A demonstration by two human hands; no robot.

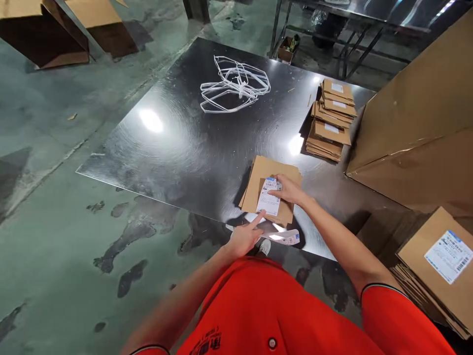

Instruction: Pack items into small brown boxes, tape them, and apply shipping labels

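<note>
A small pile of flat brown cardboard pieces lies near the front edge of a shiny metal table. On top of it sits a white printed label. My right hand rests on the label's upper right part, fingers laid flat against it. My left hand is just below the pile, its index finger stretched out to touch the label's lower edge, the other fingers curled. A strip of label backing lies under and beside that hand.
A stack of labelled flat cartons sits at the table's right. A tangle of white plastic straps lies at the far middle. A big cardboard box stands right; more labelled cartons lie lower right. Wet green floor spreads left.
</note>
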